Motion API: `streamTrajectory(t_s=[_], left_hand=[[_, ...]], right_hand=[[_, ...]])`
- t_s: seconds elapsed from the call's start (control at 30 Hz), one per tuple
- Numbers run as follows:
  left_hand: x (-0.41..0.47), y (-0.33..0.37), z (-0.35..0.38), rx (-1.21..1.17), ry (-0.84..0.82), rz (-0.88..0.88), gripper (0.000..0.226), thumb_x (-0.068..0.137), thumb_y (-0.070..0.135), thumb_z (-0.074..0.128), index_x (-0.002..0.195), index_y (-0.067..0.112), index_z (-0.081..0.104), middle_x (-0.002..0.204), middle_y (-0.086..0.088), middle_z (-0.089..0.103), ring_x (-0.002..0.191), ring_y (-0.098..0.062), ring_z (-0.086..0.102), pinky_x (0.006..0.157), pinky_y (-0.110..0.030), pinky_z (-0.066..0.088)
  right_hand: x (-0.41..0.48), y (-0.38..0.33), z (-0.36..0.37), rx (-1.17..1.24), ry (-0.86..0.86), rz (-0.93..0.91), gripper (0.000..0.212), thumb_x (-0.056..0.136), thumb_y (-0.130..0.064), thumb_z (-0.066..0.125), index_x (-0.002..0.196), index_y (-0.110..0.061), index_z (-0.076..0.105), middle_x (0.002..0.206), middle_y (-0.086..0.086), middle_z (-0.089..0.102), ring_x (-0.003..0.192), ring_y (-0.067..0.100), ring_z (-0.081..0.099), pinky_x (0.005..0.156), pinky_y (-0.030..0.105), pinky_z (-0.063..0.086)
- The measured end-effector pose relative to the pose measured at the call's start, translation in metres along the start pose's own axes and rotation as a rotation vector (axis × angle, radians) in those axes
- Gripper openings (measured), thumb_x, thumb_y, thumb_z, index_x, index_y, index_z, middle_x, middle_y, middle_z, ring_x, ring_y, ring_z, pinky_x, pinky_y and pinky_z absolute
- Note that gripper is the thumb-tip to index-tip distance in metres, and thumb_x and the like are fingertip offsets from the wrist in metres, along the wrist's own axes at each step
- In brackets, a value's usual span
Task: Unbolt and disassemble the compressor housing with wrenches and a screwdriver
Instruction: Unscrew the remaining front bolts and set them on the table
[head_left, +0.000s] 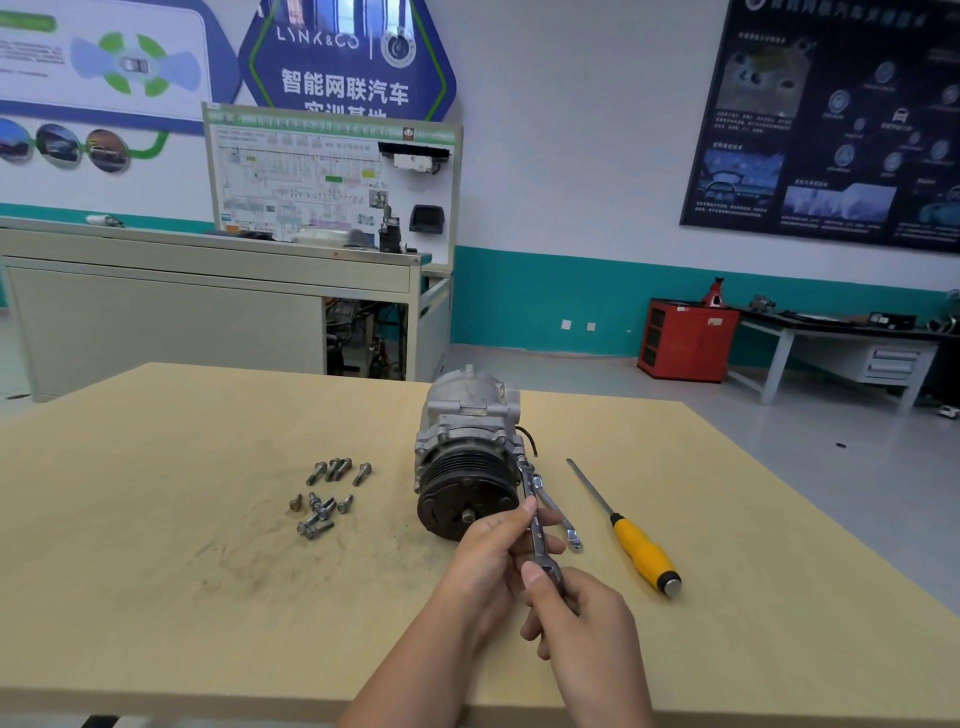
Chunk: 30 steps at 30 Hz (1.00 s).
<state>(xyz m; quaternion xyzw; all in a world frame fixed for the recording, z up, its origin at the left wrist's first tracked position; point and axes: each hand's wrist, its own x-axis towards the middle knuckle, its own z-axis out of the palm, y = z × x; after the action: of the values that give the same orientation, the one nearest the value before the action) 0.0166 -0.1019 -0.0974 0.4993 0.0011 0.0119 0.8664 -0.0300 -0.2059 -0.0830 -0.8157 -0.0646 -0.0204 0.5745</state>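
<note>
**Operator:** As the compressor (467, 441) lies on its side toward the far edge of the table (182, 571), a little right of the middle, I see its black pulley (462, 501) facing me.

**Observer:** And your hands?

**Operator:** Both are on one wrench (536, 525). My left hand (485, 558) has its fingers curled round the middle of the shaft. My right hand (587, 623) grasps the near end, with the thumb pressed on top of it. The wrench's far end sits against the compressor's right side, just beside the pulley. I cannot tell whether it is seated on a bolt head.

**Observer:** What else is close by?

**Operator:** A second wrench (560, 514) lies flat on the table just right of the one I hold, and their far ends almost meet. Further right, well apart from the compressor, a screwdriver (626, 530) lies on a slant. Its tip points to the far edge and its yellow handle comes toward the near right corner.

**Observer:** And on the left?

**Operator:** Loose bolts (324, 496) lie in two small clusters left of the compressor, one nearer the far edge than the other. The tabletop around them is smudged with dark marks. Beyond the table's far right corner a red cabinet (685, 338) stands against the wall.
</note>
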Motion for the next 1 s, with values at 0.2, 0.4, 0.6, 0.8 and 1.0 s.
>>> streamTrajectory(t_s=[0.2,0.4,0.6,0.8,1.0], left_hand=[[0.002,-0.001,0.000,-0.059,0.072,-0.049,0.024,0.069,0.030,0.068,0.063,0.007,0.072,0.056,-0.008,0.061,0.043,-0.015,0.055,0.049,-0.022,0.049],[0.006,-0.006,-0.001,0.008,0.114,-0.049,0.026,0.084,0.027,0.063,0.074,0.004,0.065,0.042,-0.003,0.049,0.036,-0.012,0.044,0.047,-0.021,0.037],[0.005,-0.008,0.000,0.202,0.057,0.006,0.033,0.096,0.028,0.050,0.079,0.007,0.069,0.053,-0.006,0.062,0.041,-0.010,0.049,0.043,-0.018,0.039],[0.004,-0.007,0.006,0.362,0.040,0.074,0.046,0.101,0.025,0.038,0.073,0.013,0.072,0.055,-0.001,0.066,0.047,-0.008,0.059,0.051,-0.015,0.046],[0.005,-0.008,0.005,0.306,0.027,0.104,0.045,0.099,0.027,0.044,0.065,0.015,0.071,0.056,0.002,0.063,0.047,-0.007,0.053,0.051,-0.015,0.045]], right_hand=[[-0.003,0.003,0.011,0.032,-0.017,0.021,0.022,0.087,-0.023,0.062,0.066,-0.017,0.065,0.045,-0.004,0.059,0.039,0.002,0.048,0.045,0.012,0.040],[-0.005,0.012,0.020,-0.225,0.036,-0.070,0.016,0.084,-0.026,0.062,0.068,-0.026,0.060,0.060,-0.006,0.063,0.057,0.006,0.054,0.060,0.015,0.042],[-0.002,0.019,0.012,-0.450,0.092,-0.155,0.015,0.090,-0.036,0.053,0.080,-0.028,0.062,0.069,-0.009,0.058,0.065,0.006,0.051,0.058,0.012,0.036],[0.001,0.021,-0.005,-0.390,0.302,-0.286,0.021,0.086,-0.018,0.065,0.103,-0.026,0.074,0.068,0.001,0.063,0.061,0.015,0.050,0.060,0.022,0.038],[0.004,0.017,-0.016,-0.340,0.250,-0.304,0.015,0.085,-0.017,0.066,0.097,-0.021,0.075,0.065,-0.002,0.062,0.063,0.017,0.059,0.059,0.024,0.043]])
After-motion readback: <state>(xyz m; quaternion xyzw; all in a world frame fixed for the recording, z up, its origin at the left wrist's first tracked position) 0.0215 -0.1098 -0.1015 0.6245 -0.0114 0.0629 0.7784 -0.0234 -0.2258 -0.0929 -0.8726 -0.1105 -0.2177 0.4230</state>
